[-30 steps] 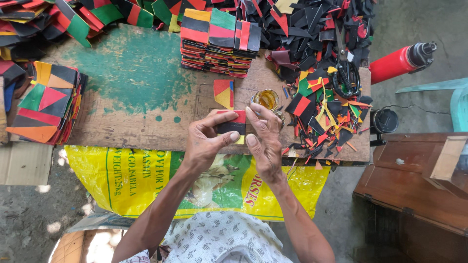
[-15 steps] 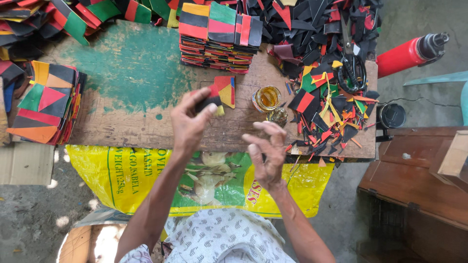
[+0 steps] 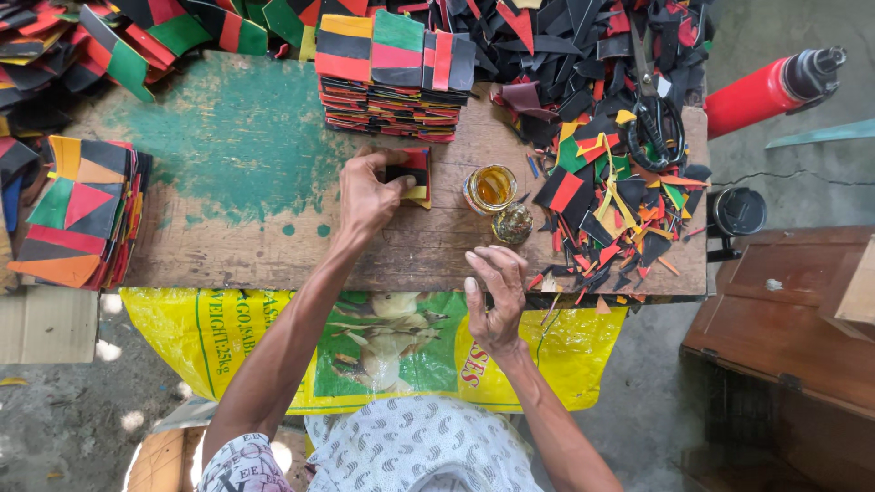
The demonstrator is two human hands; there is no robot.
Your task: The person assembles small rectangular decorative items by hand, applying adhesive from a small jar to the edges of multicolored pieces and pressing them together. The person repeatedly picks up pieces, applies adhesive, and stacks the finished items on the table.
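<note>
While the left hand [image 3: 369,196] pinches a thin patch [image 3: 415,175] by its edge, likely light and bendy, the right hand [image 3: 497,296] rests open on the table [image 3: 255,246].

Counted: two hands, left [image 3: 366,196] and right [image 3: 497,296]; one glass jar [image 3: 490,188]; one pair of scissors [image 3: 653,114] at one o'clock; one red flask [image 3: 766,88]; two patchwork stacks [image 3: 394,77] [image 3: 80,211].

One head-worn camera looks steeply down, close above the wooden table [image 3: 273,246], whose far edge lies toward twelve o'clock.
</note>
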